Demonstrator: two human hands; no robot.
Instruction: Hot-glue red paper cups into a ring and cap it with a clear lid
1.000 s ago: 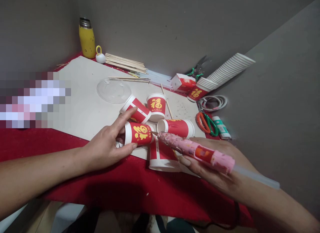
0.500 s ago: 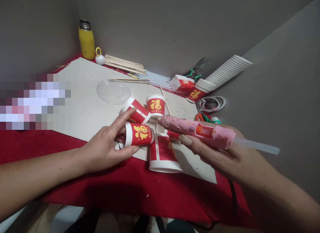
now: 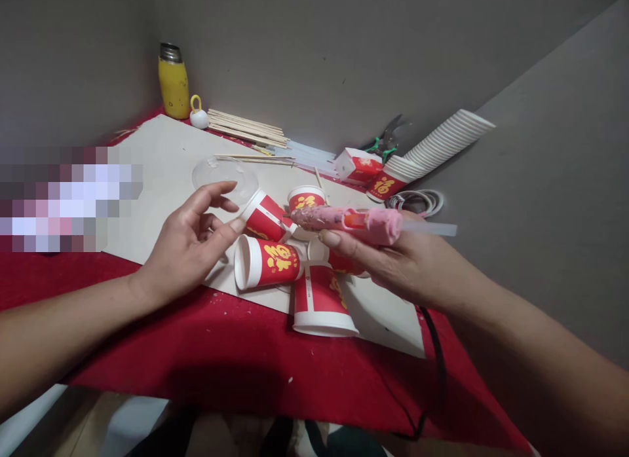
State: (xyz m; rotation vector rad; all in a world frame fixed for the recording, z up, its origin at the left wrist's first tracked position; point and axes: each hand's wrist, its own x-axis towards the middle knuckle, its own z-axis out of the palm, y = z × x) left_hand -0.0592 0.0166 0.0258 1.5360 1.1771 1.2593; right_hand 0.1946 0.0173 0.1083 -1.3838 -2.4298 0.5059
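My right hand is wrapped round a pink hot glue gun, with a clear glue stick poking from its back end. The gun's nozzle points left, above a cluster of red and white paper cups. Lying on its side is the front-left cup, its mouth toward the left. Beside it are a mouth-down cup, a tilted cup and a back cup; another is partly hidden under my right hand. My left hand hovers just left of the tilted cup, fingers apart and holding nothing.
A clear plastic lid lies behind the cups on the pale board. Along the wall are a yellow bottle, wooden sticks, pliers and a leaning cup stack. A black cord trails over the red cloth.
My left hand has let go of the front-left cup and moved up and left. My right hand has shifted the glue gun left and slightly up. The cups look nearly unmoved.
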